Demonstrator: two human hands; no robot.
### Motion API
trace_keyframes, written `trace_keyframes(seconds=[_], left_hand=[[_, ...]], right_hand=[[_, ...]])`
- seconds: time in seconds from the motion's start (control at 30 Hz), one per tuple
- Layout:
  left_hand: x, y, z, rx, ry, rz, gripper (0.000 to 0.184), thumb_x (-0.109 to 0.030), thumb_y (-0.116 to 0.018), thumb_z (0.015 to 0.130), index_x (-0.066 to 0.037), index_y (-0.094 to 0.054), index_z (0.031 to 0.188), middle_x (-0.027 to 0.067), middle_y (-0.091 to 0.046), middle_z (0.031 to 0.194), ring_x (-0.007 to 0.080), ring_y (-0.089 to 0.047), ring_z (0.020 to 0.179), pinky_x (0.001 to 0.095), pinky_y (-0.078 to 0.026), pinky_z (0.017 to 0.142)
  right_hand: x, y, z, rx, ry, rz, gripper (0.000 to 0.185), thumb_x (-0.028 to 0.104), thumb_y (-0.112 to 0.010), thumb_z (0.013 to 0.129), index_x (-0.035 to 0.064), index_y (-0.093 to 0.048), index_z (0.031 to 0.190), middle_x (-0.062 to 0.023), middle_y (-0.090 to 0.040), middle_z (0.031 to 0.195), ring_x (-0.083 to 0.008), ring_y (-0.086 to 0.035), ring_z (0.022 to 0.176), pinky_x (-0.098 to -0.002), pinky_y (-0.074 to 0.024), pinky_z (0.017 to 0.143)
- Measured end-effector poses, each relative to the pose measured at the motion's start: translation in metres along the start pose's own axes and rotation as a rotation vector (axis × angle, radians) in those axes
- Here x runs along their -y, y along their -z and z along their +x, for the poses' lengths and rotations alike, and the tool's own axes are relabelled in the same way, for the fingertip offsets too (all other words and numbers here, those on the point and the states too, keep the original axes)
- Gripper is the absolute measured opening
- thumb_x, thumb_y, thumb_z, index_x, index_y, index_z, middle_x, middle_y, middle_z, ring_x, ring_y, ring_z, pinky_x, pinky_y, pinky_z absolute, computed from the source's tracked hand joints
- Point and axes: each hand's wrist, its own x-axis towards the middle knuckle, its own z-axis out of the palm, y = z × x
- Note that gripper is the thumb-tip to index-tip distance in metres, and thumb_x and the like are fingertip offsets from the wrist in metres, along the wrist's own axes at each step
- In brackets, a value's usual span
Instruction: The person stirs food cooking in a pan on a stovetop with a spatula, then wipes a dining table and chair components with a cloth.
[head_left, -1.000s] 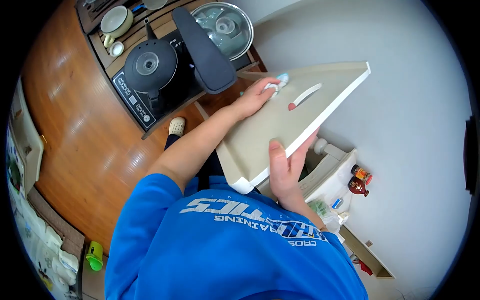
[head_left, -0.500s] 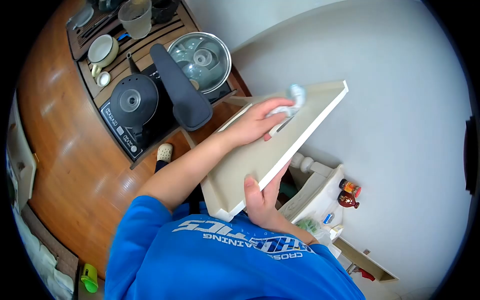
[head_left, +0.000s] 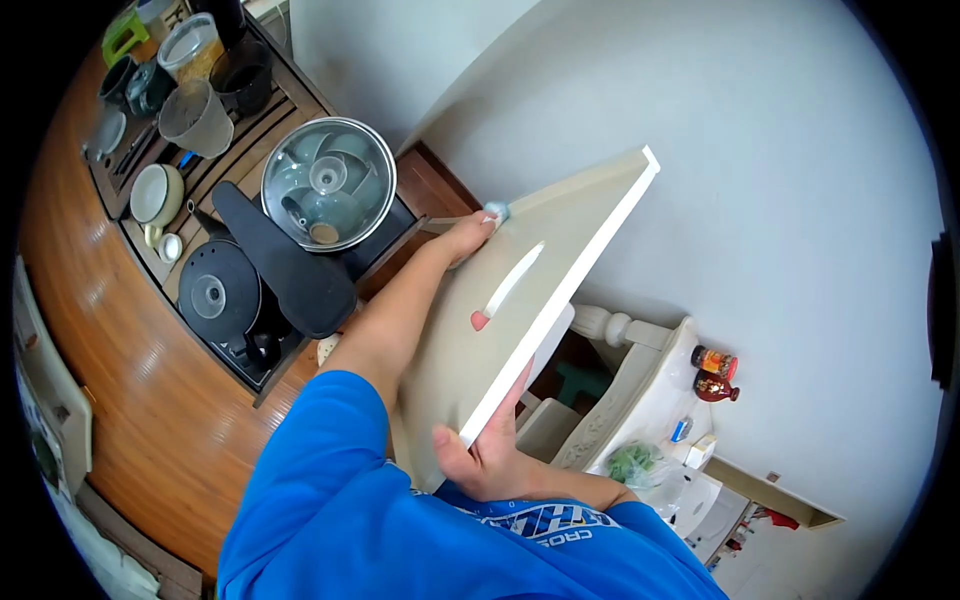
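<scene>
A cream board with a raised white rim and a slot-shaped opening stands tilted in front of my body. My right hand grips its lower right rim, thumb on the inner face and fingers behind. Near the board's upper left edge, my left hand presses a white and light-blue cloth against it; the fingers are partly hidden. A small pink patch shows at the slot's lower end.
At upper left, a wooden tea table holds a black kettle, a glass-lidded pot, a beige cup and several containers. On the right, a white carved table bears two jars and a bag of greens.
My left hand has moved with the cloth from near the slot to the board's upper left edge. The board stands more steeply, and the view has shifted to show more of the tea table.
</scene>
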Motion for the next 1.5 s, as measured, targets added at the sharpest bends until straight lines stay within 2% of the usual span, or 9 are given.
trace_keyframes(seconds=[0.07,0.2,0.33,0.57,0.73,0.8,0.9,1.03,1.5], left_hand=[[0.007,0.006,0.0,0.077,0.223,-0.209,0.032,-0.024,-0.046,0.09,-0.002,-0.056,0.11,0.0106,-0.056,0.11,0.0202,-0.051,0.102,0.0328,-0.04,0.09],[-0.016,-0.003,0.033,0.138,0.113,-0.504,0.029,-0.019,-0.046,0.088,0.001,-0.058,0.104,0.009,-0.06,0.097,0.0189,-0.054,0.094,0.0331,-0.042,0.081],[-0.088,-0.007,0.015,0.179,0.295,-0.206,0.03,-0.02,-0.048,0.087,0.003,-0.057,0.105,0.0108,-0.059,0.101,0.019,-0.053,0.096,0.0331,-0.043,0.082],[-0.174,-0.012,-0.072,0.238,-0.198,-0.505,0.031,-0.018,-0.049,0.088,-0.012,-0.052,0.118,0.0071,-0.055,0.105,0.0142,-0.057,0.085,0.0288,-0.048,0.071],[-0.148,-0.001,-0.133,0.115,-0.403,-0.349,0.032,-0.018,-0.046,0.09,-0.014,-0.05,0.122,0.0047,-0.054,0.108,0.009,-0.054,0.085,0.0238,-0.048,0.067],[-0.131,0.006,-0.167,0.148,-0.172,-0.466,0.034,-0.018,-0.045,0.092,-0.013,-0.047,0.125,0.005,-0.052,0.114,0.011,-0.051,0.098,0.0257,-0.044,0.083],[-0.047,0.006,-0.18,-0.007,-0.227,-0.429,0.032,-0.021,-0.044,0.093,-0.012,-0.048,0.124,0.0055,-0.05,0.114,0.0145,-0.045,0.106,0.0269,-0.035,0.095],[0.009,0.014,-0.227,-0.103,0.046,-0.373,0.032,-0.017,-0.044,0.093,-0.011,-0.048,0.124,0.006,-0.05,0.115,0.0149,-0.045,0.108,0.0274,-0.034,0.096],[-0.109,0.004,-0.335,0.008,-0.177,-0.615,0.031,-0.004,-0.049,0.087,-0.007,-0.051,0.119,0.0026,-0.055,0.104,0.0102,-0.054,0.095,0.0238,-0.044,0.082]], right_hand=[[-0.001,-0.003,0.0,-0.002,0.022,0.045,0.104,0.013,-0.053,0.079,0.0042,0.036,0.132,-0.0248,0.006,0.147,-0.0361,-0.004,0.137,-0.0453,-0.0124,0.108],[0.0,-0.002,0.0,-0.011,-0.024,0.115,0.104,0.015,-0.053,0.08,0.0047,0.037,0.131,-0.0258,0.007,0.146,-0.0372,-0.003,0.137,-0.0455,-0.0129,0.108],[0.0,-0.001,0.002,-0.004,-0.004,0.012,0.102,0.015,-0.052,0.079,0.0042,0.035,0.133,-0.027,0.005,0.145,-0.0372,-0.009,0.135,-0.0454,-0.0159,0.107],[-0.004,-0.003,0.002,-0.057,0.04,-0.009,0.1,0.016,-0.051,0.078,0.0032,0.03,0.135,-0.0278,-0.002,0.144,-0.0344,-0.019,0.131,-0.0435,-0.0215,0.104],[-0.007,-0.003,0.003,-0.074,0.075,-0.036,0.098,0.015,-0.051,0.079,0.0028,0.028,0.136,-0.0288,-0.006,0.143,-0.0351,-0.024,0.129,-0.0424,-0.0231,0.105],[-0.008,-0.004,0.003,-0.085,0.104,-0.057,0.097,0.015,-0.051,0.079,0.0025,0.027,0.137,-0.0293,-0.009,0.143,-0.0356,-0.026,0.128,-0.0422,-0.024,0.105],[-0.005,-0.01,0.003,-0.162,0.083,-0.058,0.089,0.014,-0.049,0.078,0.0032,0.012,0.142,-0.0214,-0.018,0.142,-0.0308,-0.025,0.129,-0.0403,-0.0213,0.106],[-0.002,-0.01,0.004,-0.188,0.089,-0.027,0.092,0.017,-0.051,0.079,0.0044,0.015,0.142,-0.0261,-0.019,0.141,-0.034,-0.031,0.126,-0.0414,-0.0256,0.104],[-0.01,-0.011,0.008,-0.246,0.15,-0.055,0.092,0.016,-0.053,0.08,-0.0002,0.012,0.142,-0.0266,-0.013,0.143,-0.0349,-0.02,0.133,-0.0363,-0.0212,0.107]])
